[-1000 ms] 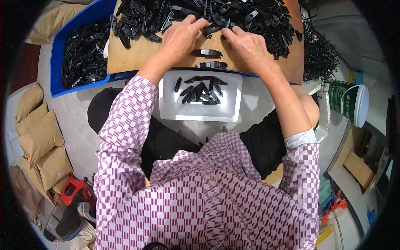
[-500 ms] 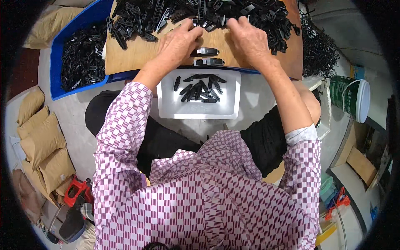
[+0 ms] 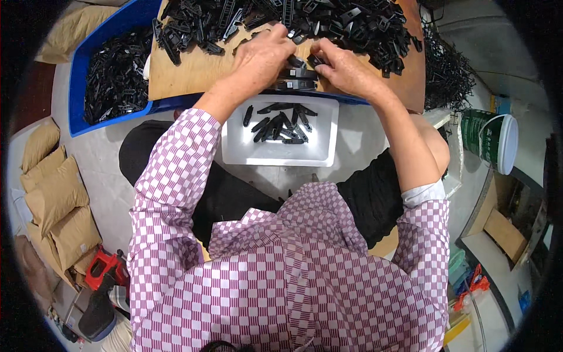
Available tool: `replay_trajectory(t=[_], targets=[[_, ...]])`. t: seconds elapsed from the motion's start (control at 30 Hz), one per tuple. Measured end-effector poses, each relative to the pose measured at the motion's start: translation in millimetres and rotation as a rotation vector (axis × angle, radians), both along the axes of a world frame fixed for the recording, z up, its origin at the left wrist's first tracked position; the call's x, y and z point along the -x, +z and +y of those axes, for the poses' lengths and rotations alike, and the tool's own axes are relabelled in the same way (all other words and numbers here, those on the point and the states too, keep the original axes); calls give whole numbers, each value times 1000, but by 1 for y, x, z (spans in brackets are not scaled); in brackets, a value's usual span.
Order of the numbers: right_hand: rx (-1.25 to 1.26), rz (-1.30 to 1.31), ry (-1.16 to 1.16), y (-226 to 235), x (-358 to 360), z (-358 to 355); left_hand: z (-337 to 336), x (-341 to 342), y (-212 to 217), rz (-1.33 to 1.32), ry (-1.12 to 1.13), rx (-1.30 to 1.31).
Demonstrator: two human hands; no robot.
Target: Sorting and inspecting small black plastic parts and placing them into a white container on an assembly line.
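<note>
My left hand (image 3: pixel 264 57) is closed on one end of a dark plastic piece (image 3: pixel 297 61), just behind the front edge of the wooden board (image 3: pixel 187 81). From the other side, my right hand (image 3: pixel 347 69) pinches a black plastic piece (image 3: pixel 315 60); whether this is the same piece, I cannot tell. Two elongated black plastic pieces (image 3: pixel 296 85) lie one behind the other at the board's edge, right below my hands. Behind my fingers spreads a heap of black plastic parts (image 3: pixel 352 26). My fingertips are partly hidden.
Below the board's edge sits a white tray (image 3: pixel 280 163) with several black pieces. A blue bin (image 3: pixel 76 111) full of black parts stands at left. Thin black scraps (image 3: pixel 448 76) pile up at right, near a green bucket (image 3: pixel 487 138). Brown packages (image 3: pixel 61 193) lie far left.
My hands have come closer together, away from the heap, and now hold black plastic between them. The two front pieces sit slightly further right, closer to each other.
</note>
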State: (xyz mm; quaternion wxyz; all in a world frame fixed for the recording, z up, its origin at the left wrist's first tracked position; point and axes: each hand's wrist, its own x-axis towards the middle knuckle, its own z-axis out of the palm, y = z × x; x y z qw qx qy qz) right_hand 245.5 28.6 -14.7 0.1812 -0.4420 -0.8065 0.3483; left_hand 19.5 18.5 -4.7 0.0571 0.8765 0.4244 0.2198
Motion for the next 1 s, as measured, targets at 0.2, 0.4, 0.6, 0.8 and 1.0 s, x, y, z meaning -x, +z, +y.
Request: replay_trajectory(t=[0.2, 0.4, 0.6, 0.8, 1.0], targets=[[30, -137, 81, 6, -1, -2, -27, -12, 6, 133, 13, 201], [19, -97, -182, 4, 3, -1, -19, -6, 11, 65, 101, 212], [-506, -306, -26, 9, -1, -8, -21, 5, 6, 31, 117, 242], [-483, -136, 91, 23, 1, -7, -17, 9, 3, 17, 79, 267], [-383, -220, 146, 26, 7, -13, -15, 11, 3, -14, 85, 309]])
